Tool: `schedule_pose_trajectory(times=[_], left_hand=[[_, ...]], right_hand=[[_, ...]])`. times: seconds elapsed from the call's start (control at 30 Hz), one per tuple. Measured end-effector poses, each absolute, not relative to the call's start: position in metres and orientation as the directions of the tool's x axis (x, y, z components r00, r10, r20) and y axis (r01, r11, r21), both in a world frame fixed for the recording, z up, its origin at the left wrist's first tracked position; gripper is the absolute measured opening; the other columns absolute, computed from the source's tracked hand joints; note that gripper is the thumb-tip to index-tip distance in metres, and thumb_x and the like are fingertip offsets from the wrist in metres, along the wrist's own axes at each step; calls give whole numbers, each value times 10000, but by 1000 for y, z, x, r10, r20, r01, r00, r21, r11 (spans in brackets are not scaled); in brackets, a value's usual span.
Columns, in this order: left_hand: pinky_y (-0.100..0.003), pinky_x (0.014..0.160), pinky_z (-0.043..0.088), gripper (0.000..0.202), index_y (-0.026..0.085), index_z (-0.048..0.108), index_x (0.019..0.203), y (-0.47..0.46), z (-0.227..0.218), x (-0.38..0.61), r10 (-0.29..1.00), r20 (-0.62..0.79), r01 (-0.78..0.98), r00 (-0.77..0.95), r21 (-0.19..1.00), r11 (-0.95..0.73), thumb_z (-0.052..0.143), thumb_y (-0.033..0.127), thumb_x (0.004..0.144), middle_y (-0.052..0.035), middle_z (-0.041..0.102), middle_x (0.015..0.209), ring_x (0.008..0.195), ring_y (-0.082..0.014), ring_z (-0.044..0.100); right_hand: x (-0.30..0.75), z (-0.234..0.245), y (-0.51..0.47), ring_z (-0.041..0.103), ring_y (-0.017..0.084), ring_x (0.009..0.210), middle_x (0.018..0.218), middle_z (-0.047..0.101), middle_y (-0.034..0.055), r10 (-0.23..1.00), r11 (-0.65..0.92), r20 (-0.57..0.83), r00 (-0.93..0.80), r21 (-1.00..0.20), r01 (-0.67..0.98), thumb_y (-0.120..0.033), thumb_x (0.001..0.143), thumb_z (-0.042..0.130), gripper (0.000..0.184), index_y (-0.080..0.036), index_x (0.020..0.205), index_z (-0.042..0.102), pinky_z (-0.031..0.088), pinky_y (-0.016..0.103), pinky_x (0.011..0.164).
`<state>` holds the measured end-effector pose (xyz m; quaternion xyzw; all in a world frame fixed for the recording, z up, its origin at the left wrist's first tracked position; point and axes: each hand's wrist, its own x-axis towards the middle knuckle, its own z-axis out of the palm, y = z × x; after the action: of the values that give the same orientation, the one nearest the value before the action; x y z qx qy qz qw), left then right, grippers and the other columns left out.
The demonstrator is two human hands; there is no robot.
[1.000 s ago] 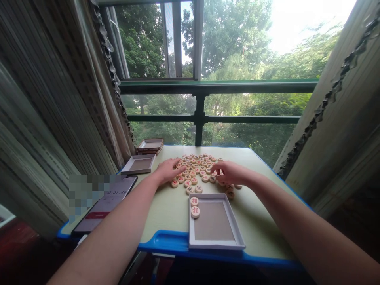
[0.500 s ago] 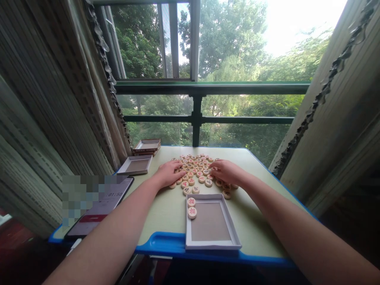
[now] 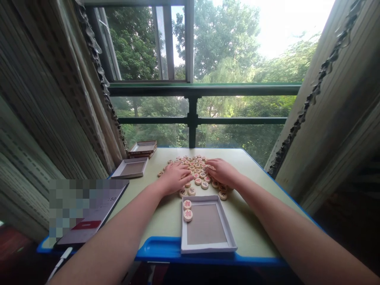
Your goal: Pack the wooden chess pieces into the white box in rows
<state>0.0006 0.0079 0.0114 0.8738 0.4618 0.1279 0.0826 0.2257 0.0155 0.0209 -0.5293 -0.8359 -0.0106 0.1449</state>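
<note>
Many round wooden Chinese chess pieces (image 3: 198, 181) with red or black characters lie spread over the middle of the table. My left hand (image 3: 175, 177) rests palm down over the left side of the spread, fingers apart, hiding the pieces under it. On the right side my right hand (image 3: 221, 171) lies over other pieces, fingers stretched out and partly hidden among them. Neither hand visibly grips a piece. Nearer to me is a shallow white box tray (image 3: 185, 237). Two red-marked chess pieces (image 3: 187, 209) stand one behind the other along its left wall.
Another shallow white tray (image 3: 130, 175) lies at the left, with stacked box parts (image 3: 143, 153) behind it. A tablet (image 3: 89, 215) with a white cable (image 3: 61, 259) is at the left edge. The table (image 3: 255, 221) has a blue rim; curtains and a railed window stand beyond.
My left hand has moved rightward and nearer over the pieces, covering some that showed before. My right hand stays over the right side. The whole view has shifted slightly.
</note>
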Motion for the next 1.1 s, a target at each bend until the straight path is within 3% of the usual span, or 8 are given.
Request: schedule_pose_trajectory(times=[0.07,0.23,0.4,0.57,0.77,0.9,1.0,1.1], left_hand=[[-542,1099,121,516,293,621,1158,11,9,-2,843,154,796,515,281,-537,286,565,875,-12,458,1390,1343,-310,264],[-502,1096,179,499,286,635,1136,16,6,-4,870,184,825,457,280,-492,286,536,882,-13,512,1343,1317,-284,323],[-453,1071,268,518,222,615,1165,15,5,-5,887,215,862,408,230,-452,344,539,858,-64,520,1330,1258,-287,403],[-481,1065,265,482,274,590,1198,14,4,-5,896,196,867,399,236,-438,395,527,837,-33,493,1357,1293,-310,347],[-448,1037,314,388,244,672,1053,13,8,-1,875,249,861,415,205,-466,406,434,843,-45,566,1270,1221,-282,428],[-403,1018,335,376,226,694,986,10,10,2,856,244,830,456,232,-508,380,393,863,-51,634,1150,1103,-241,524],[-405,1046,293,384,226,701,941,9,10,3,846,240,813,476,248,-527,350,368,881,-49,656,1091,1054,-228,550],[-431,1068,250,396,230,696,949,11,9,3,854,250,827,456,236,-511,326,361,891,-56,648,1103,1070,-233,541]], right_hand=[[225,20,16,472,235,1187,1251,585,85,877,453,249,-412,-138,881,-334,885,438,376,-181,1187,601,343,352,1014],[226,20,16,531,233,1076,1083,660,96,902,400,230,-367,-122,908,-330,887,426,317,-185,1006,682,403,335,929],[230,15,18,391,247,1253,1368,462,116,876,434,283,-391,-111,894,-352,888,435,402,-162,1217,566,303,382,1042],[229,13,21,501,239,1125,1090,655,113,870,467,228,-436,-103,878,-286,875,455,298,-152,1031,671,350,349,995],[230,16,23,521,233,1076,1044,670,92,903,410,226,-365,-205,889,-203,852,477,303,-180,1090,663,380,319,946],[229,20,22,523,230,1040,1021,662,84,914,371,296,-276,-338,865,-168,796,545,306,-168,1081,658,387,332,925],[226,27,17,575,196,924,1004,663,93,949,304,258,-179,-605,736,-238,799,568,273,-142,1041,653,440,316,832],[223,34,11,605,158,833,969,675,81,979,172,106,-173,-883,437,-288,790,588,267,-146,1011,634,475,277,728]])
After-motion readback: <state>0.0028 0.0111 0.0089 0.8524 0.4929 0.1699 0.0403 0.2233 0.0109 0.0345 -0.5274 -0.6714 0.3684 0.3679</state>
